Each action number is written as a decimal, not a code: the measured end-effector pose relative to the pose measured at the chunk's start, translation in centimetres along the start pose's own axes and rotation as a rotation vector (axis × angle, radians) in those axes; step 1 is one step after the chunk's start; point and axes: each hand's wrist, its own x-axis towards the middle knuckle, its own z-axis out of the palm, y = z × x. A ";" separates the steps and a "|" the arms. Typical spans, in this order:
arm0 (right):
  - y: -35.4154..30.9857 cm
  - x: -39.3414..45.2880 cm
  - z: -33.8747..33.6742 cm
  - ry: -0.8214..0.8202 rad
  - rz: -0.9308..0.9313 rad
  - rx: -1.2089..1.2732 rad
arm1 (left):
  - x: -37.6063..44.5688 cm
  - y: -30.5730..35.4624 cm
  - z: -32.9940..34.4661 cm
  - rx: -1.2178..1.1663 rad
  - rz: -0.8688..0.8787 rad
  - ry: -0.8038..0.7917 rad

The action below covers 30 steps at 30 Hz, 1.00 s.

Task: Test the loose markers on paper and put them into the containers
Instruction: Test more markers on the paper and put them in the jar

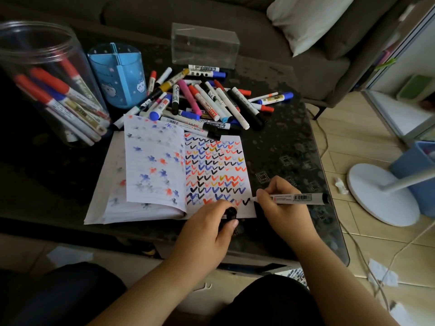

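Note:
An open notebook (213, 147) lies on the dark table, its right page filled with rows of coloured check marks. My right hand (280, 203) grips a white marker (296, 198) whose tip touches the page's bottom right corner, beside a fresh black mark. My left hand (211, 224) holds the marker's black cap (231, 211) at the notebook's lower edge. A heap of loose markers (204, 100) lies beyond the notebook. A clear round jar (47, 83) at the left holds several markers. Next to it stands a blue divided pen holder (117, 74).
A clear plastic box (204, 44) stands behind the heap. The table's edge (329, 184) runs down the right side. A sofa with a white pillow (303, 17) is behind the table. On the floor at the right are a white fan base (376, 196), cables and a blue bin (421, 170).

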 end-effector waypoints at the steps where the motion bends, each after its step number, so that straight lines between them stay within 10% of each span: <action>1: -0.2 0.0 -0.1 0.001 0.021 0.022 | 0.1 0.2 -0.2 -0.014 -0.017 0.001; 13: -9.6 -5.4 -2.4 -0.053 -0.071 0.667 | 0.3 6.7 -6.3 -1.255 -0.559 0.186; 30: -14.8 -9.8 -2.9 -0.178 -0.216 0.463 | -5.0 9.9 -12.5 -0.659 -0.206 -0.062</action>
